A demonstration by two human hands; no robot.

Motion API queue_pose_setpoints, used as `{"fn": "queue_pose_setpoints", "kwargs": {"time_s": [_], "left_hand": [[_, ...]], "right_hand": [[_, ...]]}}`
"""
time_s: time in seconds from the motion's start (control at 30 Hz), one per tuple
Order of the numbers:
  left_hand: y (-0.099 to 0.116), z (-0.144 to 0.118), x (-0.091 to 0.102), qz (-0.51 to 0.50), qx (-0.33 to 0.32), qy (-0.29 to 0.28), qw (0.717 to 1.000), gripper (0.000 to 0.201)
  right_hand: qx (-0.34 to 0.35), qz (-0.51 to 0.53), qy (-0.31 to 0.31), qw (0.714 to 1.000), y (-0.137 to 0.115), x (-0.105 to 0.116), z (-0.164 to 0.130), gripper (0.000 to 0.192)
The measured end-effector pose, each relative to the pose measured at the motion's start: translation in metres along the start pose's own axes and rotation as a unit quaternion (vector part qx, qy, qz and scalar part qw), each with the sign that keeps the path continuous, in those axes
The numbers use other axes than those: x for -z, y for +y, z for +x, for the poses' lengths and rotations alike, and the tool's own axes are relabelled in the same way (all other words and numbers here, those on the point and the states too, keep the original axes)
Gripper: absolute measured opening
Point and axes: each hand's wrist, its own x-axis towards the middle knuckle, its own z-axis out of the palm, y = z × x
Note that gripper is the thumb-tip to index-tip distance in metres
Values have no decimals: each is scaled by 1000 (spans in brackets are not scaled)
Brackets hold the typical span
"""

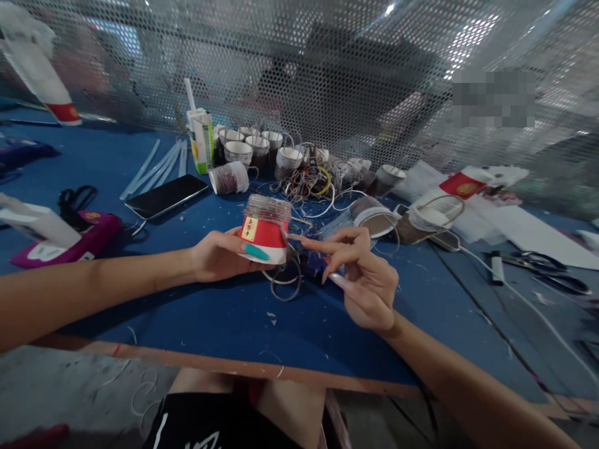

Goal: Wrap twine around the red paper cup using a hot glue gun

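Note:
My left hand (219, 254) is closed around a red and white paper cup (266, 234), with the thumb along its lower side. Rows of grey-brown cord (267, 209) wrap the narrower upper end of the cup. To the right, my right hand (362, 274) has its fingers apart, and the index fingertip is at the side of the cup; whether it touches is hard to tell. A loop of loose cord (286, 293) lies below the cup. Partly hidden behind my right hand is a blue object (314, 265) with an orange bit.
Several cord-wrapped cups (238, 151) stand at the back beside a drink carton (201, 140). A tangle of cord (311, 182) lies near them. A phone (167, 196) and clear sticks (156, 168) lie left; scissors (545, 262) lie right. Perforated metal mesh (299, 68) rises behind.

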Motion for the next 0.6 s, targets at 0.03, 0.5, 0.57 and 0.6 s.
{"fn": "queue_pose_setpoints", "kwargs": {"time_s": [0.03,0.5,0.57,0.6], "left_hand": [[0,0,0,-6,1,9,1000,56],[1,2,11,-38,-31,131,990,43],[1,3,9,-32,-29,134,990,42],[1,3,8,-28,-25,135,990,43]], "right_hand": [[9,4,11,1000,0,0,1,8],[-214,-255,-307,891,17,53,38,43],[-198,-253,-302,898,14,50,34,38],[-186,-244,-288,907,12,47,32,37]]}}
